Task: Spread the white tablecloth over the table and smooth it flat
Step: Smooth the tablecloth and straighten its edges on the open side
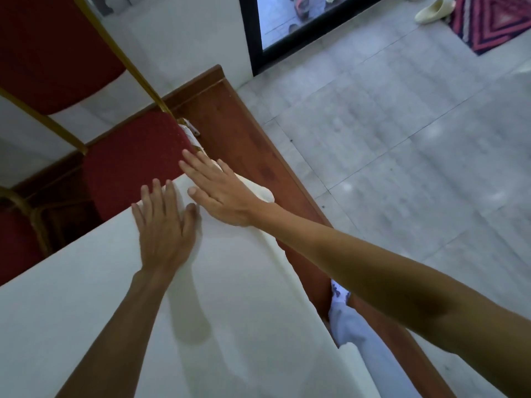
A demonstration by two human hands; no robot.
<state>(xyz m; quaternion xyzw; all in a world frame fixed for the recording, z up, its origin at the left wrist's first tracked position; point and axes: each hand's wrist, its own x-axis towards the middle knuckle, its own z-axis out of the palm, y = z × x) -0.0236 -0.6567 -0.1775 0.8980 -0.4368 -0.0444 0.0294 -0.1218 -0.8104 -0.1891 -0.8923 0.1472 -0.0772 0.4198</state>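
Note:
The white tablecloth (94,297) covers the table from the lower left up to its far corner. My left hand (163,225) lies flat on the cloth near that corner, fingers straight and spread. My right hand (218,191) lies flat just beyond it, palm down on the cloth at the corner, its fingertips reaching the red chair seat. A fold of cloth hangs over the right edge below my right forearm.
A red padded chair (132,165) with a gold frame stands against the far table edge. A brown wooden board (247,133) runs along the right side of the table. Grey tiled floor (402,139) lies to the right, with a patterned rug (494,21) and a slipper (434,10).

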